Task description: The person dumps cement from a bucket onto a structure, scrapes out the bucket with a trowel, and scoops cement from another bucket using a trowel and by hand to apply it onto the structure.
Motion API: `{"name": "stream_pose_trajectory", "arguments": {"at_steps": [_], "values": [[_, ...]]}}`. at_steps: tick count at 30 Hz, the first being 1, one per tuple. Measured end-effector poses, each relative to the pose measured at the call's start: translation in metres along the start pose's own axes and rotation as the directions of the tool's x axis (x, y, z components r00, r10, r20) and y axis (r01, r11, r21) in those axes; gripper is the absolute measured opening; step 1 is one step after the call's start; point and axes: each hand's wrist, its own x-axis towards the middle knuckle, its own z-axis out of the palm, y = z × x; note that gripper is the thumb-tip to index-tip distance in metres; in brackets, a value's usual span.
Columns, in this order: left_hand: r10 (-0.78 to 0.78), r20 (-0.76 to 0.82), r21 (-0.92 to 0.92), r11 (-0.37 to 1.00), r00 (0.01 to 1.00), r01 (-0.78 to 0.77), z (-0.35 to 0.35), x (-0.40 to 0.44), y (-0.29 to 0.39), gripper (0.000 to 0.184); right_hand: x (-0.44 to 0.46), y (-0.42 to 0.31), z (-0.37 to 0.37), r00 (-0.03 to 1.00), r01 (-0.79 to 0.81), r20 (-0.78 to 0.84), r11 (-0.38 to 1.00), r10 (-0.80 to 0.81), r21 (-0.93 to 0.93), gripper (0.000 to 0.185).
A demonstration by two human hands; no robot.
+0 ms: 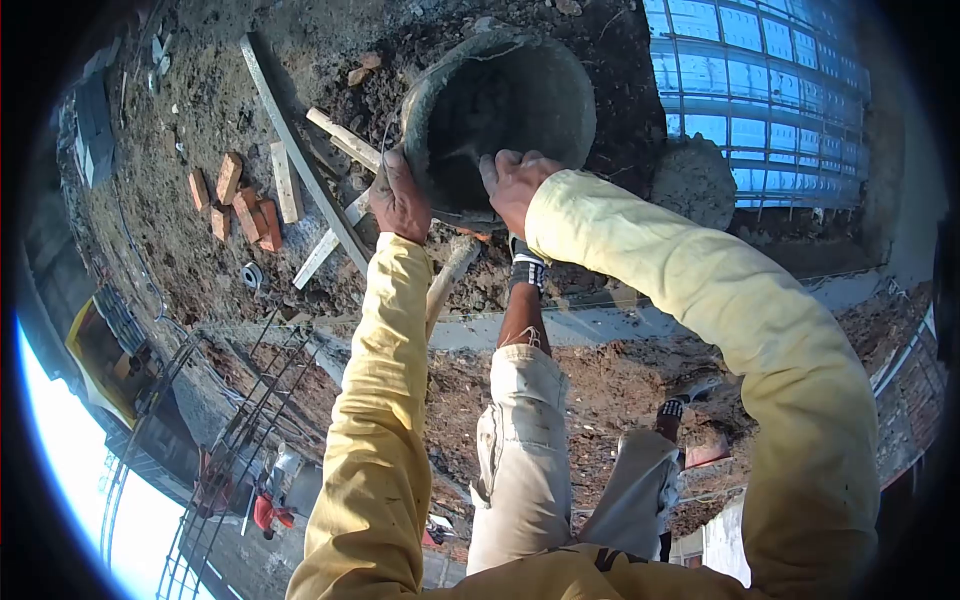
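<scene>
A large grey bucket [570, 95], crusted with cement, is tilted so that its dark mouth faces me. My left hand [401, 200] is closed on its left rim, thumb up along the edge. At the lower right of the rim is my right hand [518, 185], its fingers curled over the edge and partly hidden by the hand itself. Some wet grey residue shows inside the bucket, though its bottom lies in shadow. A thin wire handle [386, 135] seems to stand out at the left side.
Rebar mesh [765, 100] over blue sheeting lies at the upper right, beside a grey mound [695, 183]. Bricks [245, 205], planks [288, 182] and a long curved-looking bar [300, 150] lie on the left soil. Rebar cages [235, 430] and a person in red [268, 512] appear lower left.
</scene>
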Motion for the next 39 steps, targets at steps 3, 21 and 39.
{"name": "stream_pose_trajectory", "arguments": {"at_steps": [3, 21, 39], "values": [[0.007, -0.049, 0.126, 0.992, 0.999, 0.0, -0.001, -0.001, 0.004, 0.055, 0.003, 0.005, 0.027, 0.996, -0.027, 0.073, 0.969, 0.046, -0.246, 0.061], [0.009, 0.044, 0.105, 0.994, 0.999, -0.014, -0.005, 0.006, 0.0, 0.056, -0.014, 0.04, 0.015, 0.997, -0.06, 0.041, 0.99, 0.066, -0.125, 0.041], [0.013, 0.074, 0.134, 0.991, 0.997, -0.023, 0.025, -0.001, 0.022, 0.058, -0.019, 0.066, -0.033, 0.962, -0.266, -0.036, 0.956, 0.272, 0.121, 0.042]]}}
